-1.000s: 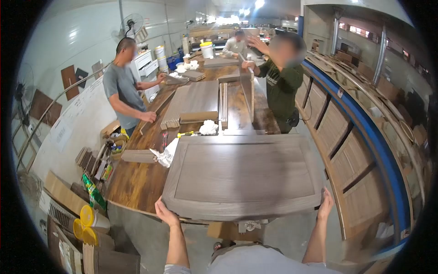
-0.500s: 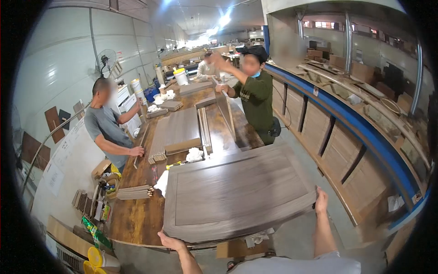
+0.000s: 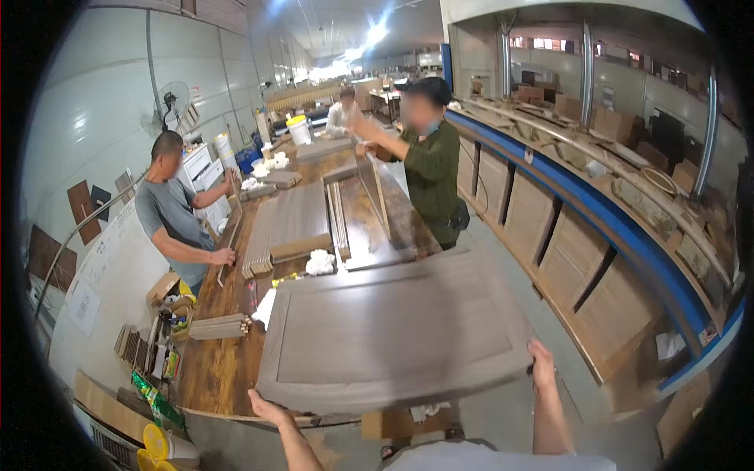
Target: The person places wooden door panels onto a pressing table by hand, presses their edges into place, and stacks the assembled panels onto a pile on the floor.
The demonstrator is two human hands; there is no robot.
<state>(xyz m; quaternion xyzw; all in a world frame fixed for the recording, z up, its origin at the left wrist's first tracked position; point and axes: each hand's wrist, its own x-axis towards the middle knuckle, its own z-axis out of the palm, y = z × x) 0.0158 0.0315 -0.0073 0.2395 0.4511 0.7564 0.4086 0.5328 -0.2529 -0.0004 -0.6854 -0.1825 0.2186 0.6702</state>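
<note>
A large grey wood-grain cabinet door point(image 3: 338, 345) with a framed border spans the near end of the brown worktable point(image 3: 206, 385). My left hand point(image 3: 269, 410) grips its near left corner, the thumb showing at the edge and the other fingers mostly hidden beneath. At the near right corner, my right hand point(image 3: 542, 365) is closed on the same door, fingers partly under it. A white cloth point(image 3: 320, 262) lies just beyond the far edge of the door.
A person in grey point(image 3: 169, 212) stands at the table's left side, holding a thin strip. Across on the right, a person in dark green point(image 3: 430, 173) steadies an upright panel point(image 3: 372, 192). Stacked boards point(image 3: 287, 224) lie mid-table. Door panels lean along the blue-edged rack point(image 3: 542, 165).
The door and both my hands have shifted left in view, with its right corner lower. The whole scene has slid slightly left. The person in green has lowered a raised hand.
</note>
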